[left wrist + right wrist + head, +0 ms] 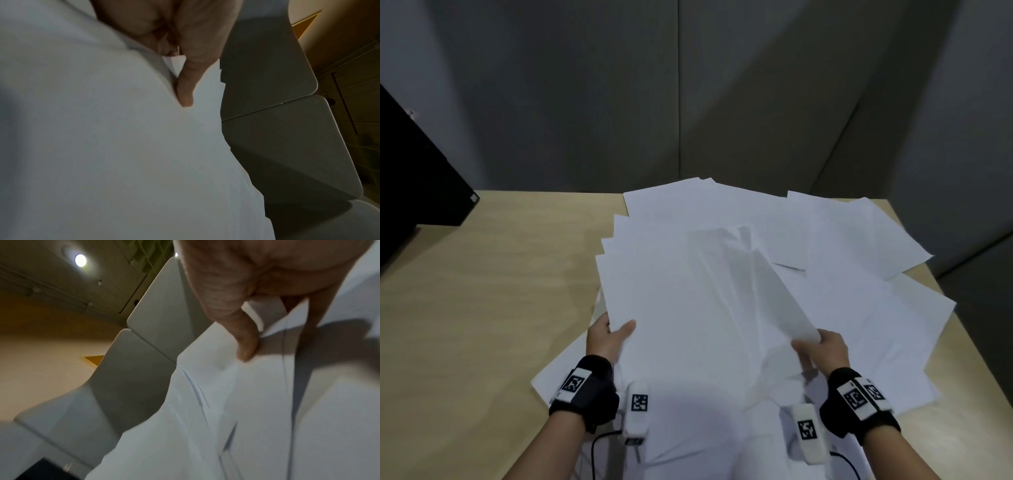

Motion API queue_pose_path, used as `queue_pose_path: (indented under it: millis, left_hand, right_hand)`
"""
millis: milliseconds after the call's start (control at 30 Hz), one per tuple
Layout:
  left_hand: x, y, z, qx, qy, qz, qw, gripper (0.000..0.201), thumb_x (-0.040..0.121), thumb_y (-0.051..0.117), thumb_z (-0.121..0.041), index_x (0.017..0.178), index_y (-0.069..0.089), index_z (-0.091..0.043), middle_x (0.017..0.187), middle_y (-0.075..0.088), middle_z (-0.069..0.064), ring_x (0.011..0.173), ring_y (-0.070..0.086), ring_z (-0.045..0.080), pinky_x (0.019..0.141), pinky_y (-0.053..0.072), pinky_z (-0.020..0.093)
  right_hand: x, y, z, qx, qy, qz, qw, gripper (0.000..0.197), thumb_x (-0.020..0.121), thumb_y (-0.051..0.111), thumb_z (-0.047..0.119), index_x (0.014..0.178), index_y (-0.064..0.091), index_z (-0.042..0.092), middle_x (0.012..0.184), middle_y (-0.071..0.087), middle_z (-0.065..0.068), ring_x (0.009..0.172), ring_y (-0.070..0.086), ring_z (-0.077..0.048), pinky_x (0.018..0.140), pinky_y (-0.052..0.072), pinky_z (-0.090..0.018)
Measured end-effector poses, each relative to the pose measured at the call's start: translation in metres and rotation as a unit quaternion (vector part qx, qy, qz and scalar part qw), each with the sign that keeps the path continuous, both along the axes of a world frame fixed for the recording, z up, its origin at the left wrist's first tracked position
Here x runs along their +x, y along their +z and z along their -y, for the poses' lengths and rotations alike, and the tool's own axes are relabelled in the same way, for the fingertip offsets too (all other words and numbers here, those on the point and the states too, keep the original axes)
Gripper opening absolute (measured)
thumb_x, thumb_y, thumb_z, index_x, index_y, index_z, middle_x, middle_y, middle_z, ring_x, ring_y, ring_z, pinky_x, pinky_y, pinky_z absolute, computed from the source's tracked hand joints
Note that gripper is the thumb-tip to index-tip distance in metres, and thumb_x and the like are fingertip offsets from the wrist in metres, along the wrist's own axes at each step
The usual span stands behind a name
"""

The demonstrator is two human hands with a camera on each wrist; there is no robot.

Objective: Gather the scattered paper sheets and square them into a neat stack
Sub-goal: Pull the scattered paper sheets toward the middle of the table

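Observation:
A loose bundle of white paper sheets (688, 308) is lifted at its near end, buckled along the middle. My left hand (609, 337) pinches its left near corner, thumb on top. My right hand (820, 346) pinches the right near corner, where one sheet curls upward. In the left wrist view the thumb (185, 91) presses on the paper (102, 146). In the right wrist view the thumb (244, 344) lies on several fanned sheets (226, 410). More white sheets (859, 246) lie scattered flat on the wooden table (482, 291), behind and to the right.
A black box-like object (417, 178) stands at the table's far left. Grey partition panels (688, 96) close off the back and right side. A sheet (548, 380) lies under my left wrist. Black cables (599, 445) run from the wrist cameras near the front edge.

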State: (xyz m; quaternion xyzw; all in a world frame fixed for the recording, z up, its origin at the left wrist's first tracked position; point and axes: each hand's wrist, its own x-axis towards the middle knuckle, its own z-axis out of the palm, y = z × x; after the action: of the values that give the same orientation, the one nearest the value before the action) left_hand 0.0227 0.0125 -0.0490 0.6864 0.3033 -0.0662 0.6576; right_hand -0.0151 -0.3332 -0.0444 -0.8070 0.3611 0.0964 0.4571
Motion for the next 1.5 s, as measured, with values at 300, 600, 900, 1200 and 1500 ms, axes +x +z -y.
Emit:
queue_pose_path:
  millis: [300, 600, 900, 1200, 1500]
  left_hand:
    - [0.005, -0.005, 0.009, -0.011, -0.045, -0.018, 0.999, 0.046, 0.074, 0.066, 0.010, 0.115, 0.057, -0.010, 0.112, 0.062, 0.011, 0.109, 0.059, 0.032, 0.102, 0.043, 0.051]
    - [0.011, 0.000, -0.001, -0.018, -0.017, -0.008, 1.000, 0.044, 0.079, 0.061, 0.012, 0.121, 0.054, 0.002, 0.124, 0.059, 0.022, 0.103, 0.058, 0.030, 0.097, 0.044, 0.041]
    - [0.020, 0.006, -0.015, 0.016, -0.049, -0.062, 0.997, 0.044, 0.084, 0.057, 0.010, 0.126, 0.049, 0.004, 0.129, 0.056, 0.023, 0.099, 0.053, 0.025, 0.092, 0.041, 0.037]
    - [0.029, 0.011, 0.010, 0.007, -0.141, -0.077, 0.987, 0.051, 0.078, 0.064, 0.009, 0.127, 0.051, 0.002, 0.125, 0.059, 0.019, 0.118, 0.056, 0.034, 0.104, 0.041, 0.044]
    - [0.030, -0.001, 0.028, 0.025, -0.164, -0.111, 0.980, 0.057, 0.069, 0.073, 0.001, 0.122, 0.052, 0.006, 0.125, 0.060, 0.022, 0.114, 0.058, 0.036, 0.104, 0.042, 0.046]
  right_hand:
    - [0.008, -0.007, -0.025, 0.137, -0.146, 0.147, 0.969, 0.047, 0.079, 0.067, -0.001, 0.120, 0.045, 0.007, 0.086, 0.058, -0.010, 0.078, 0.056, -0.026, 0.060, 0.047, -0.030]
    - [0.017, -0.013, -0.022, 0.077, -0.020, 0.041, 0.996, 0.035, 0.083, 0.059, 0.005, 0.116, 0.056, -0.007, 0.103, 0.065, -0.023, 0.098, 0.062, -0.039, 0.089, 0.051, -0.052]
    - [0.029, 0.021, 0.037, -0.073, -0.019, 0.055, 0.996, 0.037, 0.078, 0.072, 0.014, 0.109, 0.065, -0.005, 0.107, 0.066, -0.025, 0.090, 0.059, -0.030, 0.075, 0.039, -0.027]
    - [0.055, 0.009, -0.017, 0.016, -0.037, 0.117, 0.992, 0.024, 0.076, 0.073, 0.019, 0.078, 0.060, -0.001, 0.076, 0.059, -0.014, 0.074, 0.057, -0.028, 0.066, 0.042, -0.029]
    - [0.071, -0.001, -0.020, 0.086, -0.020, 0.112, 0.990, 0.045, 0.069, 0.080, 0.021, 0.107, 0.059, 0.007, 0.103, 0.060, -0.010, 0.094, 0.059, -0.027, 0.077, 0.050, -0.035]
